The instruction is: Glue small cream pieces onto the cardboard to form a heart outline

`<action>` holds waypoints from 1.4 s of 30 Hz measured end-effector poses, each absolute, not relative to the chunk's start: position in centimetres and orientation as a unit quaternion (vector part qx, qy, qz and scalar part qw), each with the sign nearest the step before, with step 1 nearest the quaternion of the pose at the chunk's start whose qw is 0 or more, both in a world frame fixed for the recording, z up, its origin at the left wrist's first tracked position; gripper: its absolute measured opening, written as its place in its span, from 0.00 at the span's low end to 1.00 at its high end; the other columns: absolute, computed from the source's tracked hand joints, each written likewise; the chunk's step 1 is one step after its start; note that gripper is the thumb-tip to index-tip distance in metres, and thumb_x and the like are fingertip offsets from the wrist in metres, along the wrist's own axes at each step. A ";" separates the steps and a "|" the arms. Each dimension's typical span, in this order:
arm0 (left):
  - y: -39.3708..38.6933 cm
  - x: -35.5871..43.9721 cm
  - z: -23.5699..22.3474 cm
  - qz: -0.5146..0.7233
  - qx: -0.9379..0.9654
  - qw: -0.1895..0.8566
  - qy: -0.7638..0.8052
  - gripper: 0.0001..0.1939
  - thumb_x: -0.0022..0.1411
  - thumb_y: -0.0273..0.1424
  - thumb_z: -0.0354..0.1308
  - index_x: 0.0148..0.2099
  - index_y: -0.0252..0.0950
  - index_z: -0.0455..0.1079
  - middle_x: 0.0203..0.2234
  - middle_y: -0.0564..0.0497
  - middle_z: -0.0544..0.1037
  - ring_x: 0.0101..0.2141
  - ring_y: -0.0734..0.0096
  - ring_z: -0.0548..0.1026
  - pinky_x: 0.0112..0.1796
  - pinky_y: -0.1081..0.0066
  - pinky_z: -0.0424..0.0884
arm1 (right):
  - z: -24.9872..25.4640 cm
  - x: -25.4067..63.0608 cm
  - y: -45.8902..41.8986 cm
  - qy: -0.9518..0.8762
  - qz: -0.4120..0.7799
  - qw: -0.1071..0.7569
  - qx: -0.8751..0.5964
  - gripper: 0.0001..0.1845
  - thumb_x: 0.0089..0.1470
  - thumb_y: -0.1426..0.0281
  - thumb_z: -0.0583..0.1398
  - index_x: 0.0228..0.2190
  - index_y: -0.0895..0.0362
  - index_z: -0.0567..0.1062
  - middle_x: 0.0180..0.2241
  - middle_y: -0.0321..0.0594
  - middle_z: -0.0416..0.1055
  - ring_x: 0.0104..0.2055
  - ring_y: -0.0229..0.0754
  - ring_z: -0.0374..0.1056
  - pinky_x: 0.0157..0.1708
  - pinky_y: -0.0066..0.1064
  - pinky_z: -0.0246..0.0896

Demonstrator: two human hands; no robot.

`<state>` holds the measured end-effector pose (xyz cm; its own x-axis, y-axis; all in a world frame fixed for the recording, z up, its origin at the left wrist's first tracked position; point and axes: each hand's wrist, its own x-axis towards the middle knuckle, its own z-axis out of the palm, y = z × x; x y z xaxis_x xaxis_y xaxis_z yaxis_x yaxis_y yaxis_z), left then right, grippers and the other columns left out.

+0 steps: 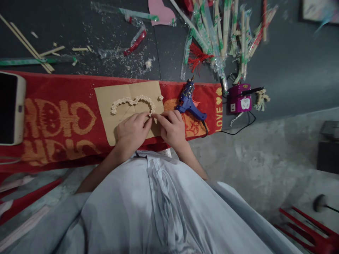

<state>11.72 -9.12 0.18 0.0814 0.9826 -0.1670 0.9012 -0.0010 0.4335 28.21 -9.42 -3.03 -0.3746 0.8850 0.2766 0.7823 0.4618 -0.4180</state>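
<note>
A curved row of small cut wooden pieces [136, 100] forms two rounded humps, like the top of a heart, on a sheet of brown cardboard [106, 123]. My left hand [134, 129] rests over the cardboard's lower part, thumb and forefinger pinched at the right-hand end of the row. From the other side my right hand [172, 127] reaches in, its fingertips closed at that same end. Between them the pieces are partly hidden. One loose little cluster [160, 98] lies near the cardboard's right edge. Just right of my right hand lies a blue glue gun [188, 102].
Under the cardboard is a red towel [63, 91]. Wrapped chopsticks [219, 35] are heaped at the back right, near a purple power socket [240, 98]. Bare sticks [26, 44], shavings and wrappers litter the dark table [172, 53]. A tablet-like device [12, 107] lies left.
</note>
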 end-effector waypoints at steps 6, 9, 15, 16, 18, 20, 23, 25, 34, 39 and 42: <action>-9.3 11.2 0.5 0.099 0.704 0.217 0.669 0.17 0.66 0.39 0.53 0.51 0.40 0.75 0.30 0.49 0.79 0.34 0.64 0.77 0.34 0.68 0.66 | -2.8 28.0 -9.4 -0.825 0.074 0.252 -0.499 0.20 0.60 0.79 0.51 0.46 0.55 0.78 0.36 0.44 0.68 0.40 0.43 0.60 0.40 0.34 0.60; -9.7 10.1 0.6 0.116 0.698 0.198 0.679 0.16 0.66 0.40 0.52 0.49 0.40 0.76 0.28 0.50 0.80 0.33 0.66 0.77 0.35 0.69 0.67 | -2.8 27.9 -9.4 -0.825 0.070 0.263 -0.495 0.20 0.60 0.80 0.50 0.45 0.56 0.78 0.36 0.44 0.69 0.39 0.42 0.60 0.39 0.34 0.60; -11.2 6.0 -0.3 0.200 0.668 0.129 0.705 0.15 0.64 0.37 0.51 0.43 0.39 0.78 0.24 0.50 0.77 0.28 0.70 0.74 0.33 0.70 0.68 | -3.1 27.9 -9.4 -0.818 0.093 0.253 -0.508 0.21 0.60 0.79 0.50 0.46 0.54 0.77 0.36 0.44 0.69 0.39 0.43 0.60 0.39 0.36 0.59; -11.4 5.2 -0.6 0.209 0.661 0.116 0.711 0.15 0.65 0.37 0.51 0.44 0.39 0.78 0.23 0.50 0.76 0.27 0.70 0.74 0.32 0.70 0.68 | -3.2 27.9 -9.4 -0.818 0.092 0.259 -0.506 0.20 0.60 0.79 0.50 0.46 0.54 0.77 0.36 0.44 0.69 0.39 0.43 0.60 0.39 0.36 0.59; -11.7 3.8 -1.2 0.213 0.646 0.102 0.726 0.16 0.65 0.36 0.50 0.46 0.38 0.77 0.23 0.49 0.75 0.26 0.70 0.73 0.31 0.70 0.67 | -3.3 27.9 -9.4 -0.819 0.083 0.275 -0.497 0.20 0.59 0.79 0.51 0.46 0.55 0.77 0.36 0.44 0.69 0.39 0.43 0.60 0.39 0.36 0.59; -11.8 2.6 -1.8 0.214 0.626 0.099 0.743 0.16 0.65 0.36 0.50 0.46 0.39 0.77 0.24 0.49 0.75 0.27 0.70 0.73 0.31 0.70 0.67 | -3.3 27.8 -9.5 -0.819 0.072 0.285 -0.493 0.20 0.59 0.80 0.51 0.46 0.56 0.77 0.35 0.44 0.69 0.38 0.43 0.59 0.39 0.35 0.59; -11.5 1.6 -2.4 0.223 0.602 0.104 0.760 0.15 0.63 0.35 0.51 0.45 0.38 0.77 0.24 0.49 0.75 0.28 0.68 0.73 0.32 0.69 0.68 | -3.3 27.7 -9.5 -0.816 0.077 0.283 -0.498 0.21 0.59 0.79 0.50 0.46 0.54 0.78 0.36 0.44 0.69 0.38 0.43 0.59 0.39 0.36 0.60; -11.3 1.6 -2.4 0.232 0.591 0.113 0.764 0.14 0.62 0.34 0.52 0.44 0.38 0.77 0.25 0.48 0.76 0.28 0.67 0.73 0.33 0.68 0.68 | -3.3 27.7 -9.5 -0.814 0.081 0.280 -0.503 0.21 0.60 0.79 0.50 0.46 0.54 0.78 0.35 0.44 0.69 0.38 0.43 0.60 0.39 0.36 0.60; -11.1 1.6 -1.5 0.249 0.569 0.139 0.771 0.16 0.62 0.36 0.51 0.44 0.38 0.77 0.23 0.51 0.76 0.23 0.73 0.69 0.27 0.72 0.65 | -3.4 27.8 -9.5 -0.814 0.068 0.292 -0.497 0.20 0.60 0.79 0.51 0.46 0.54 0.78 0.35 0.44 0.70 0.38 0.42 0.60 0.39 0.35 0.61; -11.1 1.6 -1.3 0.253 0.567 0.150 0.770 0.16 0.63 0.37 0.50 0.44 0.39 0.77 0.24 0.51 0.76 0.23 0.74 0.69 0.27 0.72 0.65 | -3.5 27.8 -9.5 -0.812 0.087 0.294 -0.497 0.21 0.60 0.78 0.51 0.46 0.53 0.78 0.35 0.44 0.69 0.39 0.43 0.60 0.40 0.36 0.61; -11.1 1.6 -1.4 0.261 0.566 0.152 0.767 0.15 0.64 0.37 0.50 0.44 0.39 0.77 0.24 0.51 0.76 0.23 0.74 0.68 0.28 0.71 0.65 | -3.5 27.8 -9.5 -0.811 0.074 0.289 -0.504 0.21 0.60 0.78 0.50 0.45 0.53 0.78 0.35 0.44 0.69 0.38 0.43 0.60 0.39 0.36 0.61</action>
<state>1.59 -11.11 -1.37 -0.3128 0.9478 0.0614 0.7891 0.2234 0.5722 27.77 -9.49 -3.47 -0.3254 0.8592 0.3948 0.7735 0.4820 -0.4115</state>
